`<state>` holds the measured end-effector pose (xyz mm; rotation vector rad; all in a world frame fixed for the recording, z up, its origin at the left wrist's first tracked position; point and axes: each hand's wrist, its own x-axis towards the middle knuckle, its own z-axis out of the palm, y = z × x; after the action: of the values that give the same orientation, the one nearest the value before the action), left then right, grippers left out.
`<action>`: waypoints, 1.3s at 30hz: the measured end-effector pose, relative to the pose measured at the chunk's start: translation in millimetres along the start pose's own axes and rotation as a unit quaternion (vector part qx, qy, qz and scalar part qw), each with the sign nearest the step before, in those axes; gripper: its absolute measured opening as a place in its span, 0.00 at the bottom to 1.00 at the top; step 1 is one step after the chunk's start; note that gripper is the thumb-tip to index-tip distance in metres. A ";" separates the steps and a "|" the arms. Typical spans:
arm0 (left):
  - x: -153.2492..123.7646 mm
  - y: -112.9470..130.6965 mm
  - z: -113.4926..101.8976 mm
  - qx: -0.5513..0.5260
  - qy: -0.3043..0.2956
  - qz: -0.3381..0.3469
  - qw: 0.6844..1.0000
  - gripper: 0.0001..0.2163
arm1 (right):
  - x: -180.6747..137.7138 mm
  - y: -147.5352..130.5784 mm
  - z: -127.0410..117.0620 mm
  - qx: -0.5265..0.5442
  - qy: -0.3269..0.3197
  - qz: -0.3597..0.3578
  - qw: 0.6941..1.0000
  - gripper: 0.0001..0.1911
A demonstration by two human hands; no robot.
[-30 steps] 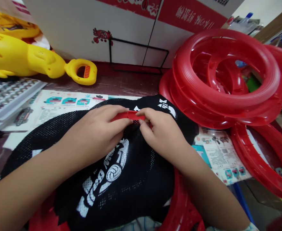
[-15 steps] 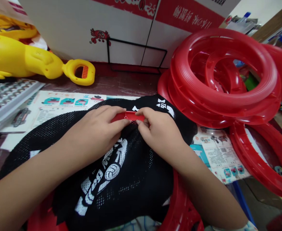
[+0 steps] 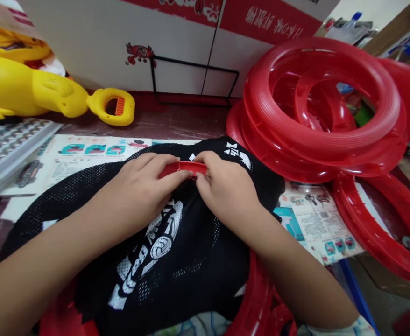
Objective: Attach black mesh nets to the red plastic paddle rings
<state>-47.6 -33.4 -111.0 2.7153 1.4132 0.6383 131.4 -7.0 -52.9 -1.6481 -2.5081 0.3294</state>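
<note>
A black mesh cloth (image 3: 177, 266) with white print lies stretched over a red plastic ring (image 3: 257, 298) in front of me. At its far edge a short stretch of the red ring's rim (image 3: 182, 166) shows through. My left hand (image 3: 138, 191) has its fingers curled on the mesh and rim from the left. My right hand (image 3: 226, 189) pinches the mesh against the rim from the right. The two hands nearly touch.
A stack of large red plastic rings (image 3: 317, 112) leans at the right, with another ring (image 3: 376, 228) lying lower. A yellow toy (image 3: 51, 95) lies at the far left, a grey tray (image 3: 2, 149) below it. A white and red carton (image 3: 177, 42) stands behind. Printed sheets (image 3: 93, 149) cover the table.
Both hands have shifted slightly up and left along the rim, still working the mesh over it. The view has tilted a little.
</note>
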 end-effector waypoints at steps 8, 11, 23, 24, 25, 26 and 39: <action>-0.3 -2.3 3.0 -0.095 -0.032 -0.062 0.993 0.17 | -14.7 -2.9 -20.0 0.054 -0.055 -0.015 0.997 0.10; 1.5 -0.6 0.8 -0.102 -0.035 -0.075 0.991 0.17 | -18.3 -4.3 -18.9 0.059 -0.102 -0.031 0.993 0.12; -1.4 -6.9 -12.9 -0.056 -0.066 -0.068 0.994 0.19 | -18.3 -4.4 -8.3 0.122 -0.111 -0.035 0.986 0.18; -3.1 -6.5 -16.0 -0.038 -0.064 -0.078 0.994 0.19 | -18.3 -3.3 -9.8 0.135 -0.114 -0.037 0.984 0.15; -5.5 -5.6 -19.4 -0.017 -0.062 -0.093 0.994 0.19 | -18.4 -2.4 -11.7 0.146 -0.116 -0.039 0.982 0.12; -8.3 -4.4 -22.9 0.007 -0.059 -0.111 0.992 0.19 | -18.5 -1.9 -13.8 0.153 -0.119 -0.040 0.980 0.10; -33.3 -3.6 -34.4 -0.054 -0.091 -0.189 0.976 0.17 | -6.1 -11.1 7.0 0.059 -0.092 -0.080 0.991 0.10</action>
<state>-79.8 -63.4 -91.8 2.2633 1.7204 0.4170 122.3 -17.7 -56.9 -1.4226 -2.6724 0.6242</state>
